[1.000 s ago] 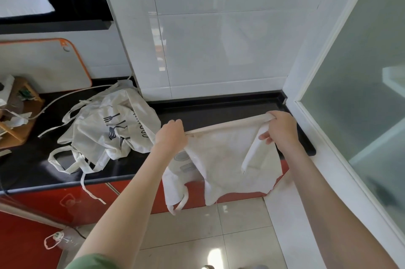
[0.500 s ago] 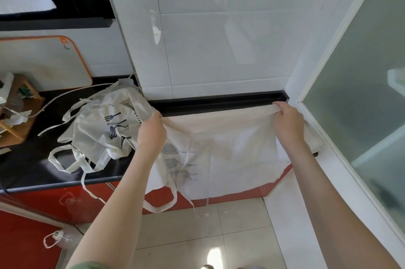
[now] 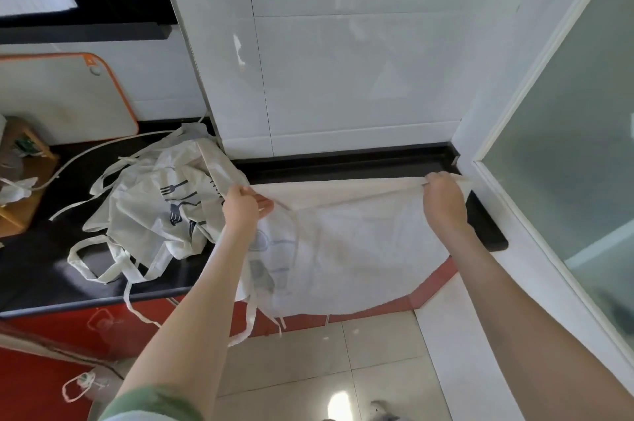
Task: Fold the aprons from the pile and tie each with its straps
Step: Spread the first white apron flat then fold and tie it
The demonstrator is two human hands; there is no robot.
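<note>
**Apron stretched out over the counter**

The left hand and right hand each pinch a far corner of a cream apron, fingers closed on its top edge. It lies spread on the black counter, its lower part hanging over the front. The apron pile lies just to the left.

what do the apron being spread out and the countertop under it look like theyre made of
Cream apron: thin woven cloth, likely cotton, matte; it creases softly and its print shows faintly through. Black countertop: hard and polished, perhaps stone or a composite; its glossy surface and crisp raised back edge suggest so.
</note>
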